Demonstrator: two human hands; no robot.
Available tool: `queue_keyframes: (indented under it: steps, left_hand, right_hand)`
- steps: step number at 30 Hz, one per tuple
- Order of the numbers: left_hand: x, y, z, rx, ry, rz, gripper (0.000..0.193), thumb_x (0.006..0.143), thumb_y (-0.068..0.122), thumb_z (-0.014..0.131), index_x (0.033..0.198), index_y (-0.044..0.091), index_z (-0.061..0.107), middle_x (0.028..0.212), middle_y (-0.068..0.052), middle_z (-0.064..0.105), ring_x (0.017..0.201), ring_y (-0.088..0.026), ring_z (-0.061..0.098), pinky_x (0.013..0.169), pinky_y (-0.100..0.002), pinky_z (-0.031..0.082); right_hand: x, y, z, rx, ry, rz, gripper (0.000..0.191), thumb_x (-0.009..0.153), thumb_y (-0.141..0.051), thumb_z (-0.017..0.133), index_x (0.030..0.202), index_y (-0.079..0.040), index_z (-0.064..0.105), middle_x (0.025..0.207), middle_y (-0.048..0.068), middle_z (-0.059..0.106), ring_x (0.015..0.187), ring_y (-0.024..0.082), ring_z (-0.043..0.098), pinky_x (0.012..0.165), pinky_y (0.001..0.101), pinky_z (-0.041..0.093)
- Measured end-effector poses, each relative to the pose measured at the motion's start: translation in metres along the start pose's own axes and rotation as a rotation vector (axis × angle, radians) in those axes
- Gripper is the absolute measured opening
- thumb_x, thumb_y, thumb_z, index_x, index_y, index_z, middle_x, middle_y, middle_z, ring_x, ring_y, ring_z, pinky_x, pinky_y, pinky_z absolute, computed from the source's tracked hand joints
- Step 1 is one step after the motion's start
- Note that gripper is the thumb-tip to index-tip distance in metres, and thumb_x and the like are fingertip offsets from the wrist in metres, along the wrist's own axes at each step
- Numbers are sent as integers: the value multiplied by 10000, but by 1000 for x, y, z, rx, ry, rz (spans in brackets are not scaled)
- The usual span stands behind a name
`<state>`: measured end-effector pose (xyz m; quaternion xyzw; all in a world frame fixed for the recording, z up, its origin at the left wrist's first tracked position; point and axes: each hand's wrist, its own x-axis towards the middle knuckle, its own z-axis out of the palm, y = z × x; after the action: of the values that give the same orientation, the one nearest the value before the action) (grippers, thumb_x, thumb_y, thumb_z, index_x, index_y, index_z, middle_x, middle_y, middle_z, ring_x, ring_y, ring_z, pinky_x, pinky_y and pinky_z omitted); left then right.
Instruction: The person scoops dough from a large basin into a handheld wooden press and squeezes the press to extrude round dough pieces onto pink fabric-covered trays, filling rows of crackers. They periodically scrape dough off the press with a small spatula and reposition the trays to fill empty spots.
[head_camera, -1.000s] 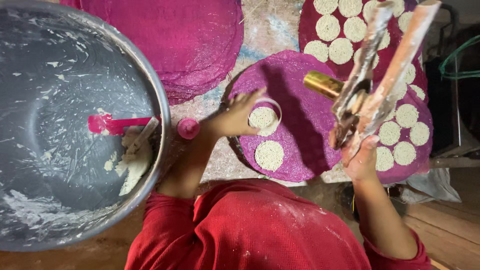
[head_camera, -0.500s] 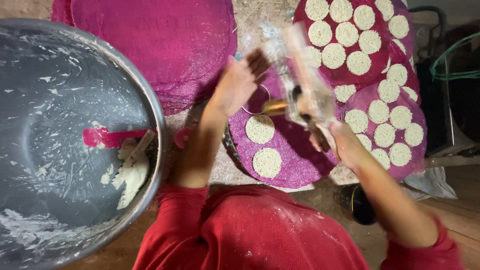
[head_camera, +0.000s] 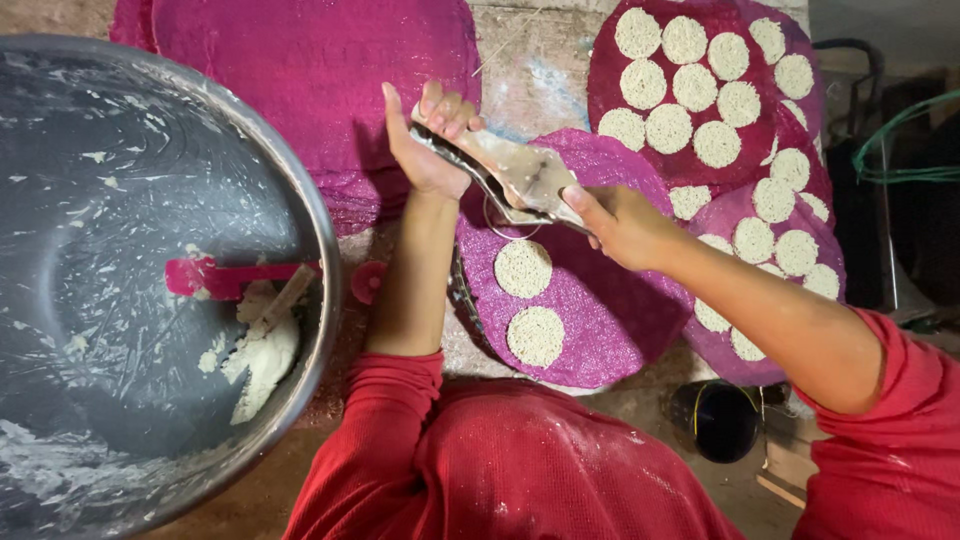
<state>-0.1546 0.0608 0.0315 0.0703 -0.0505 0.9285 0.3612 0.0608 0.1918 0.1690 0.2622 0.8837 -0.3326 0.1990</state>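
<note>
Metal press tool (head_camera: 515, 180), smeared with pale dough, lies on a slant above the middle of the scene: its long axis runs from the far left, at the left hand, down to the near right, at the right hand. The wider flat part is in the middle and the narrow handles point toward the left end. A thin metal ring (head_camera: 500, 215) shows just under the tool.

The left hand (head_camera: 430, 140) is raised with the palm turned to the right; its fingers are curled over the left end of the tool and closed on it, the forearm going straight down toward the body. The right hand (head_camera: 620, 222) is clamped on the right end, the thumb on top, and its forearm comes in from the near right in a red sleeve (head_camera: 880, 440).

Below the tool a round magenta mat (head_camera: 610, 310) carries two pale round discs (head_camera: 525, 268), one nearer than the other. More mats with many discs (head_camera: 700, 90) lie at the far right. At the left stands a big metal basin (head_camera: 310, 220) with a lump of dough (head_camera: 262, 362) and a pink scraper (head_camera: 210, 277) inside.
</note>
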Motion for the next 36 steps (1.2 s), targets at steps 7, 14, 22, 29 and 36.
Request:
queue_keyframes:
  steps: [7, 14, 22, 29, 36]
  left_hand:
    - [-6, -31, -14, -44, 228, 43, 547, 995, 643, 456, 685, 193, 425, 571, 57, 349, 537, -121, 370, 644, -329, 413]
    - [25, -25, -8, -4, 187, 46, 529, 962, 604, 448, 647, 183, 396, 540, 54, 333, 493, -121, 325, 572, -327, 356]
    - [15, -1, 6, 122, 207, 61, 535, 957, 607, 392, 645, 173, 419, 513, 50, 320, 456, -125, 299, 519, -325, 327]
    - [25, -31, 13, 79, 511, 93, 516, 968, 576, 375, 654, 172, 438, 503, 62, 315, 434, -111, 274, 460, -309, 270]
    - [34, -29, 25, 176, 490, 94, 500, 958, 563, 374, 636, 182, 403, 489, 56, 295, 420, -124, 256, 456, -334, 278]
  right_hand:
    - [-3, 10, -14, -96, -28, 123, 750, 1028, -623, 294, 888, -6, 695, 631, 143, 653, 611, 281, 698, 676, 449, 568]
    - [10, 15, -5, -204, 288, -128, 644, 1066, -541, 382, 993, 15, 699, 824, 291, 682, 830, 498, 671, 764, 569, 508]
    - [19, 13, 27, 44, 212, -142, 653, 1084, -515, 356, 974, 39, 684, 739, 259, 673, 688, 414, 677, 709, 523, 527]
    - [14, 24, -1, -105, 212, -62, 667, 1065, -538, 346, 894, 7, 690, 686, 264, 643, 651, 408, 638, 721, 515, 503]
    - [23, 34, 8, -138, 293, -105, 703, 1109, -509, 319, 827, 37, 661, 716, 295, 617, 722, 491, 612, 721, 570, 475]
